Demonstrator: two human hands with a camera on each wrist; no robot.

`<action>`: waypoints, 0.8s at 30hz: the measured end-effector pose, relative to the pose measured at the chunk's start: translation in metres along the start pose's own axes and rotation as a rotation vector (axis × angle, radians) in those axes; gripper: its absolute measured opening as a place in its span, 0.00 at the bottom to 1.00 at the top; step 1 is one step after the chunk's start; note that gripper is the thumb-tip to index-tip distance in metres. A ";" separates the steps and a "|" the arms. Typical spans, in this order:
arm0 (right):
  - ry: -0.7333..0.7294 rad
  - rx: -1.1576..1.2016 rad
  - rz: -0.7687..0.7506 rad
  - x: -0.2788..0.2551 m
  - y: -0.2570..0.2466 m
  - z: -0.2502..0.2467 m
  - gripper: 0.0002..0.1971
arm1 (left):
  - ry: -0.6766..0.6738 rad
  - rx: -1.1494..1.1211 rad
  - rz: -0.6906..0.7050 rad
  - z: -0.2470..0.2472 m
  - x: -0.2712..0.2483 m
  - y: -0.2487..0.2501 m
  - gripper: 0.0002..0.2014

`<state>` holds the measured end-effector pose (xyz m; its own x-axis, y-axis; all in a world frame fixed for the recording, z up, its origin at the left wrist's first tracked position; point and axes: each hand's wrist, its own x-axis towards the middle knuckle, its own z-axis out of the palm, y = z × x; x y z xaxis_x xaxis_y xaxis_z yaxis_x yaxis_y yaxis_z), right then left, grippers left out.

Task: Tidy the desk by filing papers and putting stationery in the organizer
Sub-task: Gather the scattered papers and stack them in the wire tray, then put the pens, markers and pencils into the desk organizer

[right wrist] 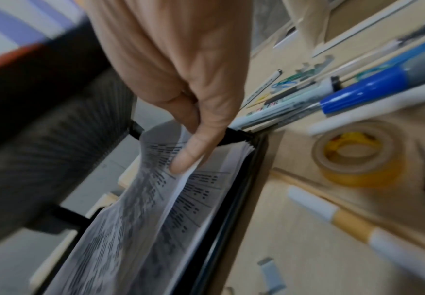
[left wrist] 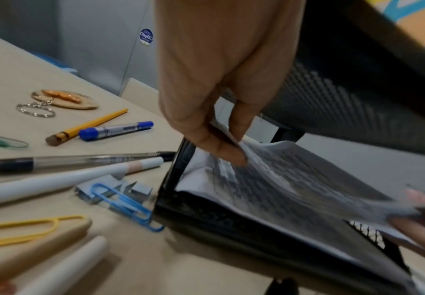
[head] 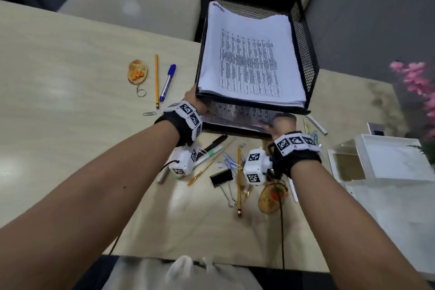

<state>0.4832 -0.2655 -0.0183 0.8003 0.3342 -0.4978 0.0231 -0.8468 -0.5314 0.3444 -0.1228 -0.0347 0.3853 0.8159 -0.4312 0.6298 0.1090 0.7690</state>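
A black mesh two-tier paper tray (head: 306, 54) stands at the desk's far side. Its upper tier holds a thick stack of printed papers (head: 249, 59). In the lower tier (left wrist: 206, 219) a printed sheet (head: 237, 115) lies curved over more paper. My left hand (head: 197, 103) pinches that sheet's left near corner between thumb and fingers (left wrist: 231, 143). My right hand (head: 280, 122) pinches its right near corner (right wrist: 188, 143), and the sheet (right wrist: 135, 209) bows upward between the two hands, under the upper tier.
Loose stationery lies before the tray: a blue marker (head: 167, 83), a pencil (head: 156, 80), a keychain (head: 137, 71), pens (head: 211, 148), a binder clip (head: 221, 178), paper clips (left wrist: 128, 203). A tape roll (right wrist: 357, 155) and a white organizer (head: 388, 158) sit right, by pink flowers (head: 419, 82).
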 end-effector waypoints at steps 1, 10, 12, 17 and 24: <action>-0.003 -0.067 0.009 -0.002 -0.001 0.000 0.32 | 0.022 0.030 0.013 0.002 0.000 -0.001 0.11; 0.444 0.052 -0.106 -0.032 -0.007 0.022 0.17 | 0.089 0.122 0.237 -0.046 -0.012 -0.032 0.11; 0.337 0.036 -0.232 -0.057 -0.017 0.047 0.14 | 0.157 0.060 0.206 -0.069 -0.011 -0.048 0.06; -0.107 -0.228 -0.623 -0.100 -0.055 0.133 0.10 | 0.143 0.044 0.091 -0.117 -0.015 -0.091 0.07; -0.125 -0.532 -0.575 -0.106 -0.097 0.190 0.14 | 0.142 -0.005 -0.039 -0.161 -0.018 -0.144 0.13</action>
<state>0.2821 -0.1405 -0.0446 0.5035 0.7967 -0.3342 0.7211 -0.6006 -0.3454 0.1383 -0.0616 -0.0620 0.2609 0.8831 -0.3901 0.6388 0.1450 0.7556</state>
